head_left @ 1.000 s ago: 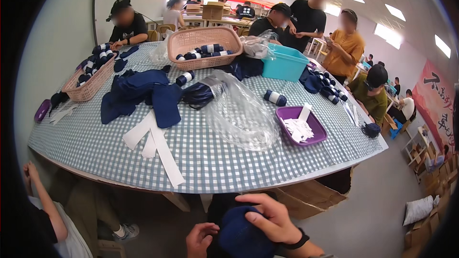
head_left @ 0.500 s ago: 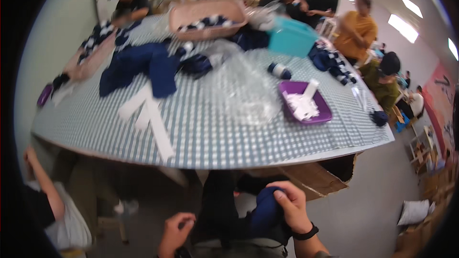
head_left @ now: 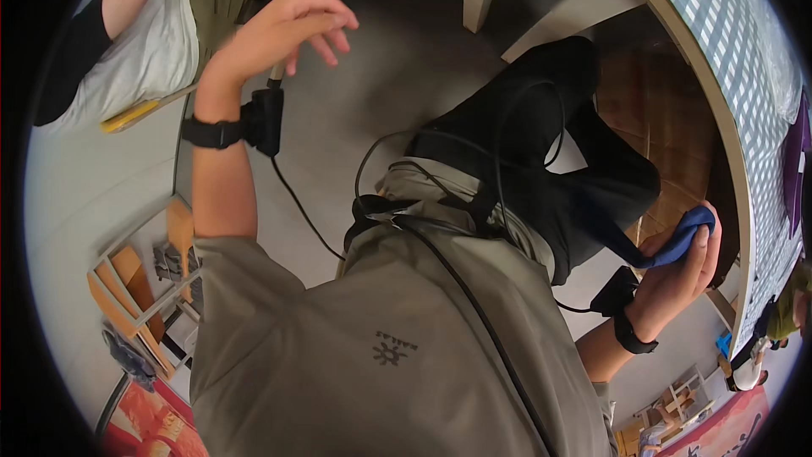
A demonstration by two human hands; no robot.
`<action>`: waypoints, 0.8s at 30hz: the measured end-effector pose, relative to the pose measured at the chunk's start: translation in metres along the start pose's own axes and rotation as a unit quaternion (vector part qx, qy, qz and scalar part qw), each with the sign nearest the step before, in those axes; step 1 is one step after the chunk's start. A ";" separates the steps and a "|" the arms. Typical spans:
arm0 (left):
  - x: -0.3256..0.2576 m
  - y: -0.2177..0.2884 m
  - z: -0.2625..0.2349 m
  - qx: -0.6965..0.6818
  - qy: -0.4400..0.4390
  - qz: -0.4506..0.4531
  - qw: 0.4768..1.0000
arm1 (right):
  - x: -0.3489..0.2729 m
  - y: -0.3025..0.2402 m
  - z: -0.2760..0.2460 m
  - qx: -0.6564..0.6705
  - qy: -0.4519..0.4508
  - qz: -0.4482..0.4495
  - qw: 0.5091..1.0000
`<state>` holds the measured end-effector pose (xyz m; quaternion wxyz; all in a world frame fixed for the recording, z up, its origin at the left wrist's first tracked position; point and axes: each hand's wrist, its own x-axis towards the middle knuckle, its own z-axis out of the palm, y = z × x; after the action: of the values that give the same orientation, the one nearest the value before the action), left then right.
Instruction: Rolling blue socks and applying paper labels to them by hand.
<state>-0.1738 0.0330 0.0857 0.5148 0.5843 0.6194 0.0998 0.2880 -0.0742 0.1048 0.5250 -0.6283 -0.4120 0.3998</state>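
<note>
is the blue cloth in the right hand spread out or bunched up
Bunched up: the blue cloth sits balled inside the right hand, whose fingers curl around it.

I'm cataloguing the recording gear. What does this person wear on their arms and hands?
Both hands are bare, no gloves. The left hand has a black wristband with a small black box clipped beside it, and a black cable runs from it toward the body. The right hand has a similar black band and box. Short olive-grey sleeves leave the forearms uncovered.
</note>
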 end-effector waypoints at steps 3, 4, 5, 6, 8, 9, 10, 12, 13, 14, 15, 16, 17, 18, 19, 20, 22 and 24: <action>-0.026 -0.001 -0.015 0.012 -0.015 -0.037 0.999 | -0.002 -0.001 0.003 0.008 -0.002 -0.004 1.000; -0.028 -0.005 -0.023 0.011 -0.015 -0.041 0.999 | -0.003 -0.003 0.005 0.013 -0.003 -0.013 1.000; -0.024 -0.008 -0.031 0.025 -0.008 -0.056 0.998 | -0.004 -0.006 0.005 0.011 -0.003 -0.021 1.000; -0.020 -0.011 -0.038 0.038 0.000 -0.071 0.997 | -0.004 -0.008 0.005 0.000 -0.007 -0.034 0.999; -0.029 -0.017 -0.055 0.051 0.026 -0.073 0.996 | -0.004 -0.007 0.008 -0.026 0.005 -0.040 0.999; -0.039 -0.022 -0.069 0.067 0.047 -0.082 0.993 | -0.004 -0.007 0.011 -0.027 0.002 -0.035 0.999; -0.046 -0.029 -0.082 0.080 0.066 -0.089 0.991 | -0.004 -0.008 0.015 -0.044 0.014 -0.035 0.998; -0.081 -0.037 -0.102 0.056 0.098 -0.124 0.986 | -0.002 -0.008 0.013 -0.061 0.019 -0.029 0.998; -0.093 -0.045 -0.110 0.042 0.086 -0.137 0.986 | -0.002 -0.008 0.007 -0.059 0.013 -0.028 0.998; -0.113 -0.051 -0.116 0.029 0.081 -0.160 0.983 | 0.000 -0.005 0.005 -0.050 -0.003 -0.023 0.998; -0.127 -0.052 -0.114 0.015 0.074 -0.178 0.981 | 0.000 -0.006 0.003 -0.052 -0.004 -0.021 0.998; -0.140 -0.057 -0.111 -0.001 0.068 -0.195 0.979 | 0.000 -0.006 0.003 -0.045 -0.015 -0.018 0.999; -0.152 -0.060 -0.110 -0.008 0.059 -0.229 0.972 | 0.001 -0.006 0.003 -0.036 -0.027 -0.014 0.999; -0.161 -0.062 -0.109 -0.014 0.051 -0.263 0.963 | 0.002 -0.006 0.003 -0.038 -0.028 -0.014 0.999; -0.172 -0.065 -0.105 -0.017 0.068 -0.275 0.959 | 0.003 -0.006 0.003 -0.052 -0.042 -0.008 0.998; -0.179 -0.065 -0.105 -0.020 0.069 -0.277 0.958 | 0.004 -0.006 0.003 -0.067 -0.055 -0.002 0.996; -0.191 -0.061 -0.112 -0.041 0.035 -0.321 0.945 | 0.005 -0.011 0.004 -0.101 -0.066 0.000 0.993; -0.198 -0.060 -0.118 -0.042 0.054 -0.324 0.944 | 0.006 -0.017 -0.001 -0.135 -0.074 -0.001 0.988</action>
<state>-0.3419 -0.0926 0.1987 0.5090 0.3238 0.7974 -0.0147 0.2889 -0.0673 0.1210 0.4042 -0.6616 -0.5003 0.3854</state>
